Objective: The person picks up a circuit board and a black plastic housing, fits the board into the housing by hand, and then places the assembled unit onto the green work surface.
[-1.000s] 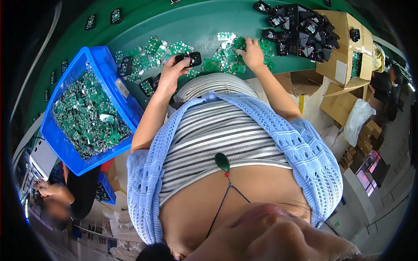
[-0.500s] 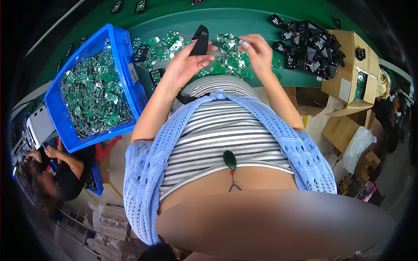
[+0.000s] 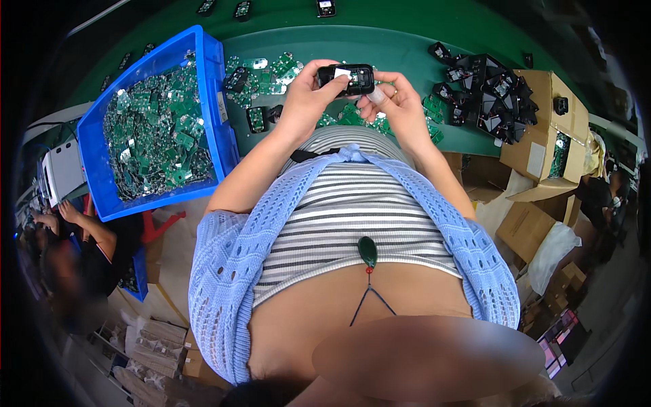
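My left hand (image 3: pixel 308 98) is closed around a black plastic housing (image 3: pixel 367 79), held level above the bench. Its open side faces up and shows part of a circuit board, with a small white piece under my left thumb. At the housing's right end is my right hand (image 3: pixel 401 108), its index finger and thumb closed against the edge. A pale cover wraps the right thumb tip. Beneath both hands, partly hidden, lie loose green circuit boards (image 3: pixel 328 120). Two small black housings (image 3: pixel 256 120) rest on the bench left of my left wrist.
A blue bin (image 3: pixel 228 139) full of green boards stands at the left. More boards (image 3: pixel 278 71) lie on the green bench. Black housings (image 3: pixel 502 102) are piled at the right, beside a cardboard box (image 3: pixel 536 139). Another person's arm (image 3: pixel 98 230) shows at lower left.
The housing has turned from on edge to level, its inside now facing up. My right hand has moved left from over the boards to the housing. The view has shifted slightly.
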Demonstrator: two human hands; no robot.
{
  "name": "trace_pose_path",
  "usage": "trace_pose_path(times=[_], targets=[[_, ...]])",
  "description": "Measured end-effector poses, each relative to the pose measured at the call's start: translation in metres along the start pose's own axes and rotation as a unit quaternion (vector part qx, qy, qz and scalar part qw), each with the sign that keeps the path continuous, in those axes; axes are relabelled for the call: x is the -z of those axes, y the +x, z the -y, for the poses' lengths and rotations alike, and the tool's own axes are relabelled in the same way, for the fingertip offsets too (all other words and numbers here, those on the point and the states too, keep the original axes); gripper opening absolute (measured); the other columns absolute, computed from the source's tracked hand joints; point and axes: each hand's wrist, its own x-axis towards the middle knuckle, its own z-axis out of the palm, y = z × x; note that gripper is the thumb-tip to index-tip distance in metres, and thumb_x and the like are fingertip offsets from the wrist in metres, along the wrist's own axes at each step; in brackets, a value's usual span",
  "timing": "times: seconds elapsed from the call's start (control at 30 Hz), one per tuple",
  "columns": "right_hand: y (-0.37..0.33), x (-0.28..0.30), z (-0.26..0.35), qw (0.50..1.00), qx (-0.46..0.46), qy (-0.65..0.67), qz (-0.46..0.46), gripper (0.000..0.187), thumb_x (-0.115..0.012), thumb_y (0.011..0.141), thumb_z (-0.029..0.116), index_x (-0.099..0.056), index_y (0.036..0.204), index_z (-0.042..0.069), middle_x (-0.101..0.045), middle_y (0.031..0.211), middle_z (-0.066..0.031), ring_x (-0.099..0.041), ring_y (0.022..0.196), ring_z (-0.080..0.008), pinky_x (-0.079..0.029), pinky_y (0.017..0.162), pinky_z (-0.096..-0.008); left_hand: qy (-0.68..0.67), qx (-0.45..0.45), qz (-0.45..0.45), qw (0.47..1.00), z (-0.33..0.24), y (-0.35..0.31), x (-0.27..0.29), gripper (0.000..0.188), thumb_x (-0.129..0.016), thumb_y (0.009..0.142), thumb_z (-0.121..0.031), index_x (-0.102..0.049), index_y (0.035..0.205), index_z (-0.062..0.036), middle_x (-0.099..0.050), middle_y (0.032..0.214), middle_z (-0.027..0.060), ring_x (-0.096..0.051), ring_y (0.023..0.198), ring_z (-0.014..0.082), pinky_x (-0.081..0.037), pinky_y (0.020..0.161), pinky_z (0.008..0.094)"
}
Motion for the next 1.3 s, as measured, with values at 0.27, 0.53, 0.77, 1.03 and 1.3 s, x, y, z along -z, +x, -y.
trace_pose_path(times=[0.27, 0.53, 0.77, 1.03, 1.3], targets=[[0.005, -0.011, 0.001, 0.987, -0.133, 0.093, -0.012, 0.021, -0.05, 0.089, 0.014, -0.045, 0.105, 0.003, -0.059, 0.083, -0.0072, -0.058, 0.067, -0.0131, -0.045, 0.049, -0.0209, 0.188, -0.075, 0.021, 0.979, -0.003, -0.007, -0.001, 0.021, -0.061, 0.081, -0.008, -0.059, 0.101, -0.0028, -0.049, 0.097, 0.0037, -0.051, 0.09, 0.0113, -0.042, 0.081, 0.0239], [0.015, 0.004, -0.01, 0.982, 0.079, -0.041, -0.164, 0.014, -0.051, 0.085, 0.003, -0.044, 0.098, 0.003, -0.06, 0.084, -0.0108, -0.059, 0.073, -0.0136, -0.048, 0.051, -0.0218, 0.177, -0.104, -0.085, 0.975, -0.01, -0.002, 0.014, 0.027, -0.063, 0.081, -0.015, -0.056, 0.103, -0.0018, -0.057, 0.094, 0.0053, -0.055, 0.08, 0.011, -0.046, 0.071, 0.023], [-0.006, -0.026, 0.029, 0.975, 0.174, -0.079, -0.112, 0.027, -0.052, 0.083, -0.001, -0.039, 0.106, 0.002, -0.059, 0.082, -0.0097, -0.057, 0.071, -0.0118, -0.046, 0.056, -0.0203, -0.027, -0.048, -0.099, 0.993, -0.006, 0.01, 0.013, 0.025, -0.055, 0.082, -0.002, -0.037, 0.099, 0.0036, -0.058, 0.086, 0.0187, -0.065, 0.072, 0.0218, -0.052, 0.063, 0.0252], [0.001, -0.051, 0.032, 0.992, 0.12, -0.006, -0.032, 0.028, -0.051, 0.084, 0.0, -0.035, 0.106, 0.004, -0.058, 0.084, -0.0108, -0.055, 0.068, -0.0111, -0.044, 0.056, -0.0205, 0.226, -0.244, -0.165, 0.928, 0.002, 0.006, 0.004, 0.027, -0.059, 0.08, -0.002, -0.039, 0.098, -0.0001, -0.054, 0.079, 0.0058, -0.05, 0.063, 0.0069, -0.04, 0.053, 0.0202], [0.004, -0.052, 0.029, 0.994, 0.102, 0.004, -0.042, 0.028, -0.052, 0.084, 0.0, -0.035, 0.105, 0.004, -0.057, 0.081, -0.0093, -0.056, 0.068, -0.0112, -0.044, 0.053, -0.02, 0.231, -0.256, -0.183, 0.921, 0.0, 0.003, 0.002, 0.027, -0.059, 0.079, -0.002, -0.041, 0.099, -0.0006, -0.052, 0.078, 0.004, -0.048, 0.064, 0.0072, -0.04, 0.055, 0.0208]])
